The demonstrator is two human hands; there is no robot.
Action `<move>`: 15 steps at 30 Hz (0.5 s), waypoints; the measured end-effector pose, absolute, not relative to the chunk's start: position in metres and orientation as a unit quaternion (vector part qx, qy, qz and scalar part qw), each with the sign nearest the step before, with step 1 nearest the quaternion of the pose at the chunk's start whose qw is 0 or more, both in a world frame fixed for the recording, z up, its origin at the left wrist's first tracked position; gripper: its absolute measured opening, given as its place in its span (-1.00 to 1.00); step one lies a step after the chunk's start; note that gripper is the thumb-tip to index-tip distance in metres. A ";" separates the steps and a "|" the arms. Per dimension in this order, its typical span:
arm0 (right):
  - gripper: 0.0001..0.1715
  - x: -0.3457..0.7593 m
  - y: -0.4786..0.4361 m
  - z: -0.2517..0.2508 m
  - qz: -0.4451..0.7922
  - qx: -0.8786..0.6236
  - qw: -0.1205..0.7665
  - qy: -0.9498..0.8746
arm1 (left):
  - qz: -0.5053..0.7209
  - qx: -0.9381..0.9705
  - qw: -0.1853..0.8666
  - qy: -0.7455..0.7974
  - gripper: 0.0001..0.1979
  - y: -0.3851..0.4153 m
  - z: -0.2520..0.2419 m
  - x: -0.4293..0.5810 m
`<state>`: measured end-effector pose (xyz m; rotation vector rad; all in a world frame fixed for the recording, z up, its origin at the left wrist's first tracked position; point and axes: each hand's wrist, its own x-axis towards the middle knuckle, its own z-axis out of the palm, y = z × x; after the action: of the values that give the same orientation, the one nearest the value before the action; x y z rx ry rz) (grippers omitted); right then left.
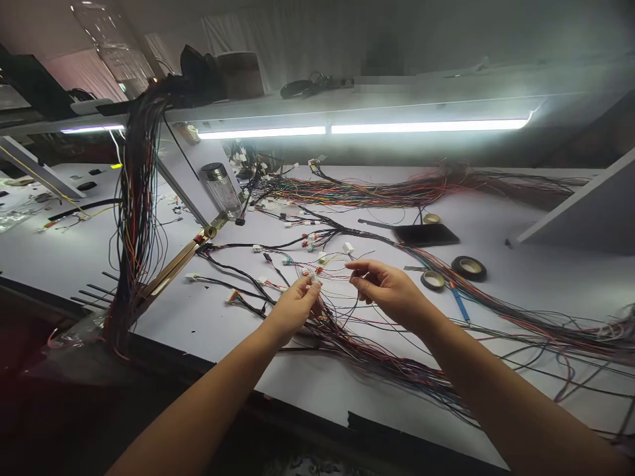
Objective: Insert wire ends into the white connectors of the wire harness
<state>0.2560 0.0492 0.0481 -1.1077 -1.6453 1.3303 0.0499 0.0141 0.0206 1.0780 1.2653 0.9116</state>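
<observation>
One white connector (314, 278) is pinched in the left hand (294, 305), above the near wire bundle (370, 362). The right hand (384, 285) stands apart, just to the right, fingers curled; its grip is indeterminable. Apparent step: connector handling; the next move calls for steady left pressure.

Workshop: wire bundles (372, 357), tape rolls (457, 268)

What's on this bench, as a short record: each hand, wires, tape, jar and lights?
Left hand: pinching a small white plug
Right hand: apart from the left, fingers curled; whether it holds anything is unclear
Wires: spread across the white table, some draped over the shelf
Tape: rolls, right side
Jar: dark lid
Lights: lit, beneath the shelf
</observation>
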 end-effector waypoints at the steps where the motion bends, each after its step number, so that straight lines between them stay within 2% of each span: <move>1: -0.59 0.256 0.049 0.048 0.521 -0.432 0.358 -0.643 | 0.392 0.457 0.582 0.547 -0.64 0.017 0.017 0.048; 6: -0.61 0.247 0.045 0.045 0.462 -0.474 0.255 -0.705 | 0.376 0.451 0.613 0.528 -0.63 0.018 0.017 0.049; 10: -0.69 0.230 0.042 0.037 0.465 -0.450 0.218 -0.731 | 0.375 0.448 0.647 0.490 -0.62 0.011 0.018 0.051; 12: -0.70 0.222 0.041 0.031 0.487 -0.442 0.205 -0.725 | 0.398 0.468 0.602 0.510 -0.59 0.008 0.012 0.049; 15: -0.72 0.216 0.040 0.023 0.518 -0.439 0.207 -0.705 | 0.403 0.523 0.474 0.582 -0.52 0.002 0.001 0.043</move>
<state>0.2164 0.0397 0.0230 -1.2232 -1.9625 1.4425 0.0426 0.0021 0.0015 1.2802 1.4237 0.9866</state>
